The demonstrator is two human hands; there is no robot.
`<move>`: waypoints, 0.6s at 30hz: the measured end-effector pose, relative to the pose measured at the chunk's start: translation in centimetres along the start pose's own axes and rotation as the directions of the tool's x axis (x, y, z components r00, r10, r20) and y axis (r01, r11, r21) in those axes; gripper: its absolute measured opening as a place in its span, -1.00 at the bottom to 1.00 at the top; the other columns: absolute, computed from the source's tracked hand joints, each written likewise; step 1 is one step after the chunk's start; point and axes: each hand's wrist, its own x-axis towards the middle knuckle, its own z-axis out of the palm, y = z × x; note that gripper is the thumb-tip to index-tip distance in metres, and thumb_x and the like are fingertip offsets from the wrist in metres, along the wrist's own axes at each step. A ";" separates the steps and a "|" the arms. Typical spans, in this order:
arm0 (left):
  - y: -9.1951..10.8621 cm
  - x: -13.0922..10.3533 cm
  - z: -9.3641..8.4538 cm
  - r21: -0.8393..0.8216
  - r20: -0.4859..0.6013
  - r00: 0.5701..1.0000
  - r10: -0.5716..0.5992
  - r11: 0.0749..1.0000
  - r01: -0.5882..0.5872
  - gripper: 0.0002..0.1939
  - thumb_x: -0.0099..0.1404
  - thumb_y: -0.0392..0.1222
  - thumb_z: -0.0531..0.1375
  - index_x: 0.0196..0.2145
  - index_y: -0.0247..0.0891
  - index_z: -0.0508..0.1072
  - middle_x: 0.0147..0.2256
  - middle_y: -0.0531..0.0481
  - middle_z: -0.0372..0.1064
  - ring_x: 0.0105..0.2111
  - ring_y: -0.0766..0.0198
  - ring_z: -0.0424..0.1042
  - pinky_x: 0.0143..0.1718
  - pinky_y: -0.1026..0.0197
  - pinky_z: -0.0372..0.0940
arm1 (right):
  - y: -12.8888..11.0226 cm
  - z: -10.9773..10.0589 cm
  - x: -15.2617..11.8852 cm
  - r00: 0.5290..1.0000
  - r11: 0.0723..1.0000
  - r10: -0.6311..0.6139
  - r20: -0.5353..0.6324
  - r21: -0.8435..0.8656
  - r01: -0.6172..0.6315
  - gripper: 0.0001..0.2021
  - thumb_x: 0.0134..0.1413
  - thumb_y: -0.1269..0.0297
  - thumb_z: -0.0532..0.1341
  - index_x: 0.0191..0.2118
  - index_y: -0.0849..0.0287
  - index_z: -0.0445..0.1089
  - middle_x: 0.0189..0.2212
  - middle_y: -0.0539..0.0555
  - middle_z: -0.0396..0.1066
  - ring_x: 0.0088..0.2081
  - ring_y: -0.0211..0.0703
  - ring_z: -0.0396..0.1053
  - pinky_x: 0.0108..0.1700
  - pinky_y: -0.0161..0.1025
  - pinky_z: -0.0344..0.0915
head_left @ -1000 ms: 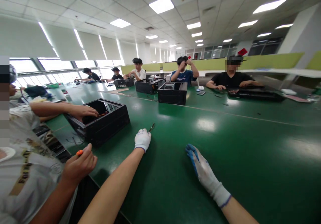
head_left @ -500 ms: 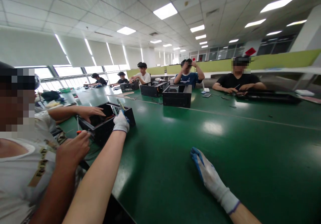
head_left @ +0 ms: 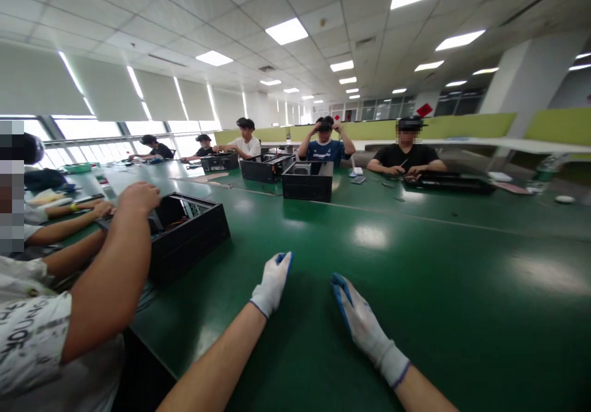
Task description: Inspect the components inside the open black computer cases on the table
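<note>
My left hand (head_left: 273, 284), in a white glove with a blue palm, is over the green table (head_left: 415, 276), fingers stretched out and nothing visible in it. To its right, my right hand (head_left: 362, 323) wears a matching glove; its palm faces inward, the fingers are extended and it holds nothing. A gap separates the two hands. The nearest object to my left hand is an open black computer case (head_left: 191, 239) on the left, which my hand does not touch. Another person's arm (head_left: 124, 258) reaches over that case.
Further back are more open black cases, one at the centre (head_left: 307, 187) and one beside it (head_left: 263, 170). Several people sit along the far side. A flat black panel (head_left: 447, 183) lies before one at the right, near a clear bottle (head_left: 545, 172).
My left hand has left the black case and come to the middle; the small object seen in it earlier is no longer visible. The view has turned right. The neighbour's arm is raised over the case.
</note>
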 end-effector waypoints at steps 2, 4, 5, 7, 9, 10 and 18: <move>0.3 -1.5 2.1 0.016 0.086 0.996 0.022 1.000 -0.024 -0.53 0.21 0.20 0.27 -0.15 -0.26 0.56 -0.27 -0.10 0.56 -0.23 0.13 0.52 -0.12 0.13 0.38 | 0.3 -0.2 0.0 0.999 0.998 -0.050 0.010 -0.026 0.050 -0.25 0.27 -0.18 -0.01 0.31 0.37 0.23 0.29 0.34 0.21 0.33 0.11 0.14 0.39 0.06 0.01; 0.7 -2.8 3.8 0.030 0.158 0.986 0.051 0.998 -0.057 -0.55 0.23 0.17 0.26 -0.17 -0.28 0.56 -0.22 -0.15 0.57 -0.18 0.10 0.52 -0.08 0.12 0.37 | 0.9 -0.3 -0.1 0.992 0.991 -0.122 0.024 -0.051 0.123 -0.30 0.27 -0.13 0.04 0.30 0.33 0.25 0.29 0.33 0.22 0.33 0.09 0.15 0.38 0.03 0.04; 0.9 -3.4 4.5 0.037 0.186 0.980 0.067 0.996 -0.075 -0.56 0.24 0.16 0.24 -0.18 -0.29 0.56 -0.20 -0.16 0.57 -0.17 0.09 0.52 -0.07 0.12 0.37 | 1.2 -0.2 -0.1 0.987 0.986 -0.156 0.026 -0.059 0.157 -0.32 0.26 -0.12 0.06 0.30 0.31 0.25 0.29 0.32 0.22 0.33 0.09 0.15 0.38 0.03 0.04; 1.2 -4.2 5.4 0.052 0.222 0.970 0.099 0.992 -0.113 -0.58 0.27 0.14 0.21 -0.19 -0.30 0.55 -0.19 -0.17 0.56 -0.17 0.09 0.52 -0.06 0.12 0.37 | 1.7 0.0 0.0 0.979 0.977 -0.202 0.009 -0.063 0.202 -0.34 0.27 -0.11 0.06 0.30 0.27 0.26 0.29 0.30 0.23 0.32 0.09 0.17 0.38 0.04 0.03; 1.1 -4.8 5.8 0.071 0.234 0.964 0.128 0.986 -0.148 -0.61 0.28 0.11 0.19 -0.21 -0.30 0.53 -0.19 -0.17 0.56 -0.17 0.10 0.52 -0.06 0.11 0.37 | 2.1 0.3 0.0 0.980 0.979 -0.198 -0.026 -0.051 0.197 -0.38 0.30 -0.09 0.02 0.29 0.22 0.27 0.28 0.27 0.26 0.31 0.07 0.19 0.37 0.07 0.04; 1.0 -4.9 5.9 0.083 0.234 0.962 0.140 0.983 -0.164 -0.62 0.28 0.11 0.18 -0.22 -0.29 0.53 -0.20 -0.17 0.56 -0.17 0.09 0.52 -0.05 0.11 0.37 | 2.3 0.5 0.1 0.981 0.981 -0.190 -0.038 -0.045 0.188 -0.40 0.32 -0.08 0.00 0.29 0.20 0.28 0.28 0.26 0.26 0.31 0.06 0.19 0.37 0.08 0.05; -0.3 -5.3 5.9 0.209 0.248 0.944 0.217 0.940 -0.270 -0.66 0.28 0.09 0.17 -0.23 -0.23 0.54 -0.18 -0.14 0.56 -0.13 0.08 0.51 0.01 0.06 0.33 | 3.4 0.4 -0.2 0.954 0.949 -0.300 0.011 -0.103 0.300 -0.44 0.29 -0.04 0.08 0.29 0.13 0.28 0.31 0.20 0.21 0.33 0.06 0.16 0.37 0.05 0.07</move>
